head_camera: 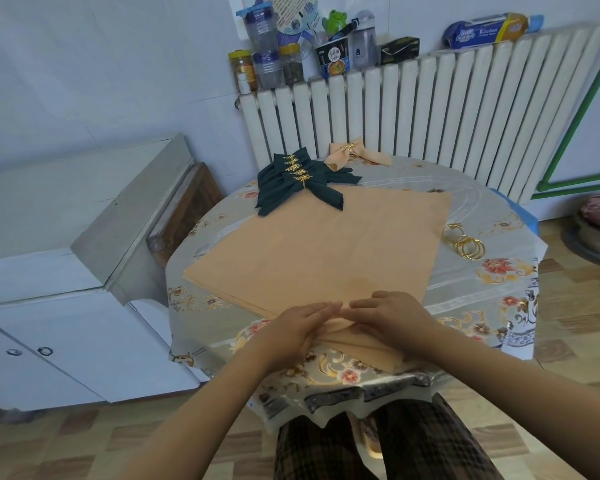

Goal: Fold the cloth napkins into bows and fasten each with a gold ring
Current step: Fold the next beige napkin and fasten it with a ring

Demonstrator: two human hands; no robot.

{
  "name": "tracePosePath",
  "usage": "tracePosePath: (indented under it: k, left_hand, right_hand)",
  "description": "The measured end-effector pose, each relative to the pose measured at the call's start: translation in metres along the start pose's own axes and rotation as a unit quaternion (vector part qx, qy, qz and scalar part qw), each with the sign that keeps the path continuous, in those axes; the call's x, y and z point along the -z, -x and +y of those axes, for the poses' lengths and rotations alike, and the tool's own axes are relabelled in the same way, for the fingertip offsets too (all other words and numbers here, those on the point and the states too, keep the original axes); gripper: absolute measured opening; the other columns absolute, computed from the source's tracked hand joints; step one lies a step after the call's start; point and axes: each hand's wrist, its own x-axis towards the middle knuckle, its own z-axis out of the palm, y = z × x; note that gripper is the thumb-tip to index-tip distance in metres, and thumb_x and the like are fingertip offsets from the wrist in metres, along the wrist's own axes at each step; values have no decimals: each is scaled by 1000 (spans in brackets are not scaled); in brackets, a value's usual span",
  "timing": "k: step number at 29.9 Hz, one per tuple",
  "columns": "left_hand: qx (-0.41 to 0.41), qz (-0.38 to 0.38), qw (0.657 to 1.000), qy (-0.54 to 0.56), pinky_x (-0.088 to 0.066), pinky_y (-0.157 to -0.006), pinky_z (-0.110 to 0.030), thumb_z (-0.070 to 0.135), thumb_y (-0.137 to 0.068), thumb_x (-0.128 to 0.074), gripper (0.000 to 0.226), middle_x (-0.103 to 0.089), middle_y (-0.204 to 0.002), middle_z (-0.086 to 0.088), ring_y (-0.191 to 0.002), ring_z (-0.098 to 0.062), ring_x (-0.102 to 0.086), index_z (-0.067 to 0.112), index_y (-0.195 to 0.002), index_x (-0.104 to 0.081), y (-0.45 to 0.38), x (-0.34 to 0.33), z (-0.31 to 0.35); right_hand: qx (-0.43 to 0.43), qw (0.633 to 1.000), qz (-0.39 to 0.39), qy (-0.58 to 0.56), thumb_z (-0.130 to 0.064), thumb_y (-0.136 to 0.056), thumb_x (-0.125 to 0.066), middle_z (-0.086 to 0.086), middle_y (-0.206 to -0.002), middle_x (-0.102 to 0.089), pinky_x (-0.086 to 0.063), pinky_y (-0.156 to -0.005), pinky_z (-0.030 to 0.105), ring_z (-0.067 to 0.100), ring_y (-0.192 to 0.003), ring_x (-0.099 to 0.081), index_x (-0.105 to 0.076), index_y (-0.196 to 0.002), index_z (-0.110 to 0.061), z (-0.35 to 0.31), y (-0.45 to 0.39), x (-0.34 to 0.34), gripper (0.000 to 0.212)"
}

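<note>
A stack of peach cloth napkins [319, 244] lies spread flat on the round table. Its near corner is folded over under my hands. My left hand [298, 323] and my right hand [392, 311] lie side by side on that fold, fingers straight and pressing down, fingertips almost meeting. Several dark green napkin bows [302, 183] with gold leaf rings are piled at the far side. One finished peach bow [355, 154] with a gold ring lies behind them. Several loose gold rings [465, 242] sit to the right of the stack.
A flowered tablecloth [492, 289] covers the table. A white radiator [447, 109] stands behind it, with jars, bottles and a box on top. A white cabinet [66, 271] is at the left. My knees are under the table's near edge.
</note>
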Motion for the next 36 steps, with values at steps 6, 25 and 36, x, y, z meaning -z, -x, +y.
tracePosePath:
  k: [6, 25, 36]
  left_hand:
    - [-3, 0, 999, -41, -22, -114, -31, 19, -101, -37, 50, -31, -152, 7, -136, -19, -31, 34, -147, -22, -3, -2, 3]
    - [17, 19, 997, -73, -19, -110, -31, 41, -100, -19, 59, -35, -145, -10, -129, -24, -28, 12, -151, -12, -21, -13, 22]
    - [-24, 145, 989, 13, -48, -85, -39, 25, -92, -41, 46, -62, -102, -13, -95, -16, -44, 6, -132, -54, -30, -24, 5]
  right_hand:
    - [74, 995, 73, 12, -30, -84, -50, -6, -108, -69, -47, -46, 26, 17, -70, -62, -56, -118, -33, 2, 21, -8, 35]
    - [19, 997, 57, -41, -28, -83, -45, -3, -73, -68, -48, -44, 25, 17, -54, -61, -58, -95, -22, 4, -2, -7, 19]
    - [47, 999, 28, -2, -45, -89, -49, -8, -100, -68, -47, -67, 27, 15, -81, -59, -68, -96, -22, 17, 16, -18, 31]
